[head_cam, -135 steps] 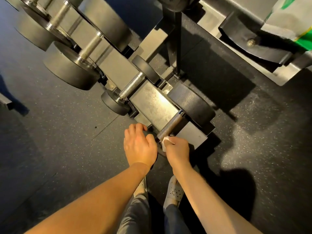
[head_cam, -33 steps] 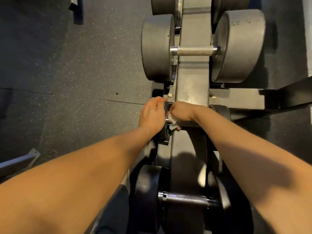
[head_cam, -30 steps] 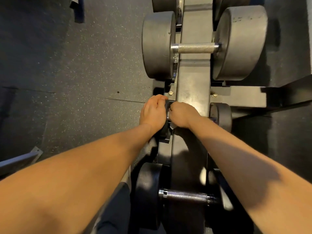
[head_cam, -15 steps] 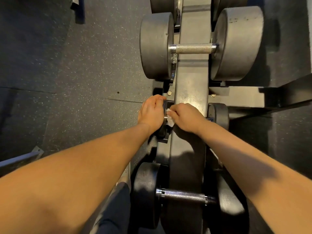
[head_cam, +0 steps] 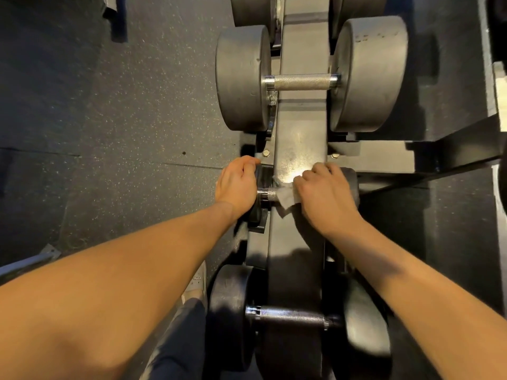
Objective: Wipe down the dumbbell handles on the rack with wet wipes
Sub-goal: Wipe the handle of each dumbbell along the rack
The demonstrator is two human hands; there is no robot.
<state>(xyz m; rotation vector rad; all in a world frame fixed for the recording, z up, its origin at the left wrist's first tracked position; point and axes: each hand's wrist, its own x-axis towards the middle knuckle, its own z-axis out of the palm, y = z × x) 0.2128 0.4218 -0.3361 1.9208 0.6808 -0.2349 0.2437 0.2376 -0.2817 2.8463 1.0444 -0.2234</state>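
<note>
The rack point(head_cam: 300, 144) runs straight away from the person; the small dumbbell's handle point(head_cam: 267, 193) lies across it, left to right, between the 2 hands. The left hand point(head_cam: 237, 185) curls over its left head point(head_cam: 258, 215); the right hand point(head_cam: 326, 198), fingers curled, clamps the wet wipe point(head_cam: 285, 200) round the handle, bare metal leftward.

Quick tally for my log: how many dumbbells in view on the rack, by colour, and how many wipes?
Grey dumbbells: 2, the full grey dumbbell and the cut-off grey dumbbell at the top edge.
Black dumbbells: 2, the small black dumbbell gripped by the left hand and the near black dumbbell.
Wet wipes: 1, the wet wipe in the right hand.
Total: 5.
</note>
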